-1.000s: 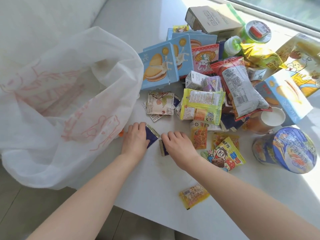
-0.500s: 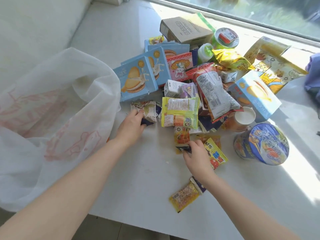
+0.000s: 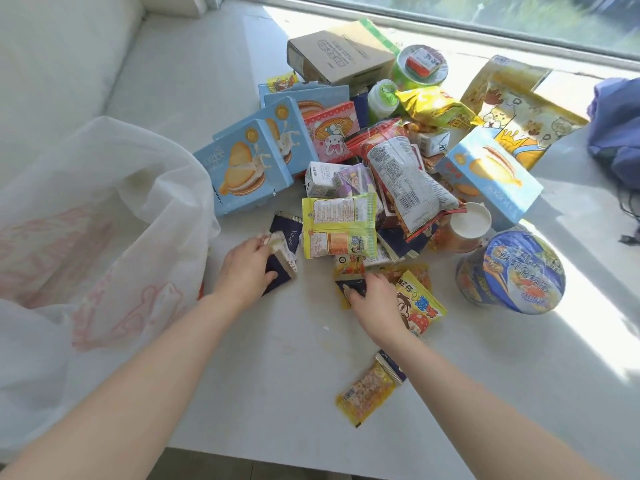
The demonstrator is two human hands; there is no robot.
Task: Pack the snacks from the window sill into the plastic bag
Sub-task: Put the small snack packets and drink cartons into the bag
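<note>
Surface: white window sill (image 3: 277, 358), with sun patches on its right part; the window (image 3: 485, 15) runs along the far edge
Bag: the plastic bag (image 3: 86, 237) lies open to the left of the left hand (image 3: 247, 268)
Snacks: the snacks (image 3: 405, 181) are piled just beyond both hands
Left hand: grips small packets (image 3: 282, 258), dark blue and pale
Right hand (image 3: 375, 303): fingers curled on a dark packet (image 3: 351, 287), touching a yellow cartoon packet (image 3: 415, 303)
Change: one second ago the hands lay side by side; now they are apart, at the front of the pile
Writing: Chinese characters on the noodle cup (image 3: 510, 271), right of the right hand; too blurred for me to read
</note>
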